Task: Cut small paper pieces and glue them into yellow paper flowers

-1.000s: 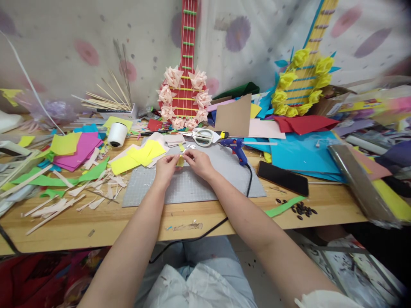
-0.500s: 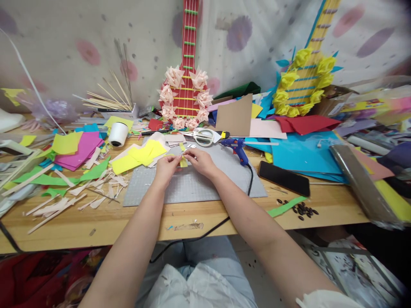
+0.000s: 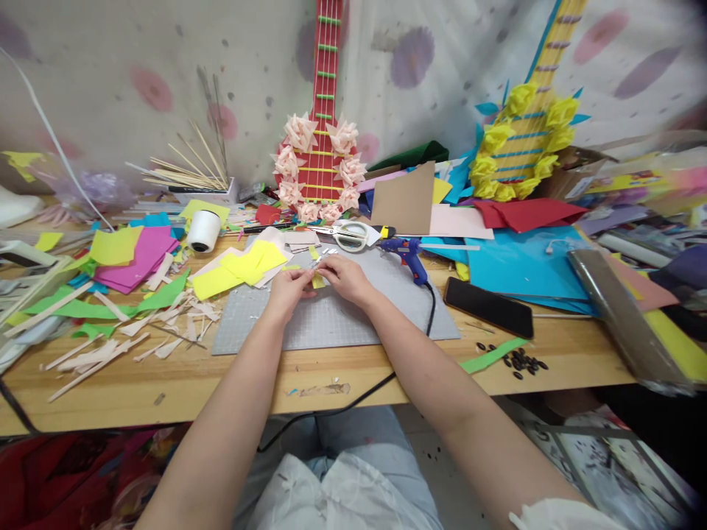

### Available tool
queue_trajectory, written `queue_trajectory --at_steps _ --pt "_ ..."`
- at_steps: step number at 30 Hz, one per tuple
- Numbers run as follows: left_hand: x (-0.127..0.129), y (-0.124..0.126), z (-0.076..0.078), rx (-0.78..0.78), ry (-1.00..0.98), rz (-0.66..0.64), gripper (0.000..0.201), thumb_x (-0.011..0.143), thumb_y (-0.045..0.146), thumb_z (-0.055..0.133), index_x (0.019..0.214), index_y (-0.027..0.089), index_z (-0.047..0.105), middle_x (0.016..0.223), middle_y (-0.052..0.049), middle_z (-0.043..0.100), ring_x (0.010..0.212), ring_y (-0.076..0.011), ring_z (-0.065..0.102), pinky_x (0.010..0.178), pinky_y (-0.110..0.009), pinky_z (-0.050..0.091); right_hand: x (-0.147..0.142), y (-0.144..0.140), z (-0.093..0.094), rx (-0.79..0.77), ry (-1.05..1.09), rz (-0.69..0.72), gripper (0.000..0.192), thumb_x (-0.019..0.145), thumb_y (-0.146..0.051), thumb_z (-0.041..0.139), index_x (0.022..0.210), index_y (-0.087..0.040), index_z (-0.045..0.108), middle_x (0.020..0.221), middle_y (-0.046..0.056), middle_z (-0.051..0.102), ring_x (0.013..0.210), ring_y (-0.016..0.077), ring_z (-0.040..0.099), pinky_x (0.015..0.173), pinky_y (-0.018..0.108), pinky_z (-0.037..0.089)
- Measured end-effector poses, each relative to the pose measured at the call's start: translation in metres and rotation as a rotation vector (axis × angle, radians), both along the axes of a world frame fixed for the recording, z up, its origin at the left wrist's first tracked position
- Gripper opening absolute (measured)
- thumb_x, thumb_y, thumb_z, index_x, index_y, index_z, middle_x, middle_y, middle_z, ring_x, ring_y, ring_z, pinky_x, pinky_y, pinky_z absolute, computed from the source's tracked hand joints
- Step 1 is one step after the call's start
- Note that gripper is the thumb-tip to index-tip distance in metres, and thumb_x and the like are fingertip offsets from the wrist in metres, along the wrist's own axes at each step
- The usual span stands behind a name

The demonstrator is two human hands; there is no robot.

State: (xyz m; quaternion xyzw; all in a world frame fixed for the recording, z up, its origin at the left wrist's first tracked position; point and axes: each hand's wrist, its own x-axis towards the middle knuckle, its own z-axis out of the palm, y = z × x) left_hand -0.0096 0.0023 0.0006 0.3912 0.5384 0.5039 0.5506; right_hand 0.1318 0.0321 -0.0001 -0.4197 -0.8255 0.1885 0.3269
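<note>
I look down at a wooden table [image 3: 182,386] whose near edge crosses the view above my lap. My two bare forearms reach over that edge to a grey cutting mat [image 3: 336,316] lying at the middle of the table. Above the mat's far half, my left hand [image 3: 288,288] and right hand [image 3: 345,276] meet, fingertips pinched together on a small yellow paper piece [image 3: 317,280] held between them, just over the mat.

Left of the mat, pale paper offcuts [image 3: 110,346] litter the table. Toward the right edge, a black phone [image 3: 488,306] lies flat, with dark seeds [image 3: 516,361] near the front edge.

Beyond my hands, at the mat's far edge, lie scissors [image 3: 347,234] and a blue glue gun [image 3: 407,254]. Yellow paper sheets [image 3: 243,266] touch the mat's far left corner. At the far edge, a red paper guitar [image 3: 320,158] with pink flowers leans against the wall.
</note>
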Motion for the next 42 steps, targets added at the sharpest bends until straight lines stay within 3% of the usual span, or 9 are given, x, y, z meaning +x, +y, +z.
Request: queue_trajectory --at_steps 7,18,26,42 --pt "-0.0009 -0.0012 0.0041 -0.061 -0.068 -0.050 0.030 0.059 0.037 0.070 0.071 0.009 0.066 0.070 -0.010 0.067 0.062 -0.0150 0.062 0.053 -0.025 0.051 0.0004 -0.0005 0.0020 0.016 0.026 0.023 0.013 0.083 -0.020 0.049 0.081 -0.018 0.062 0.082 0.003 0.060 0.080 0.0129 0.052 0.074 0.024 0.037" --pt "-0.0031 0.0006 0.0001 0.043 -0.026 -0.002 0.031 0.054 0.036 0.072 0.070 0.010 0.065 0.065 -0.006 0.065 0.060 -0.0133 0.060 0.053 -0.025 0.051 0.0009 0.0013 -0.0006 -0.059 0.102 0.027 0.018 0.084 -0.026 0.046 0.087 -0.017 0.062 0.088 0.004 0.061 0.080 0.0120 0.053 0.073 0.024 0.039" --pt "-0.0024 0.0021 -0.0029 0.057 0.015 0.019 0.029 0.053 0.034 0.073 0.067 0.010 0.065 0.061 -0.003 0.062 0.056 -0.0114 0.057 0.053 -0.025 0.051 0.0011 0.0045 -0.0046 -0.065 0.099 -0.004 0.016 0.083 -0.025 0.050 0.078 -0.016 0.063 0.079 0.002 0.060 0.074 0.0109 0.051 0.068 0.023 0.037" --pt "-0.0008 0.0012 0.0004 0.027 0.051 0.004 0.027 0.065 0.036 0.062 0.070 0.010 0.063 0.064 -0.006 0.065 0.061 -0.0161 0.062 0.053 -0.028 0.052 0.0015 0.0050 -0.0044 -0.074 0.163 0.037 0.009 0.079 -0.021 0.053 0.073 -0.016 0.058 0.073 0.001 0.054 0.069 0.0106 0.047 0.065 0.023 0.036"
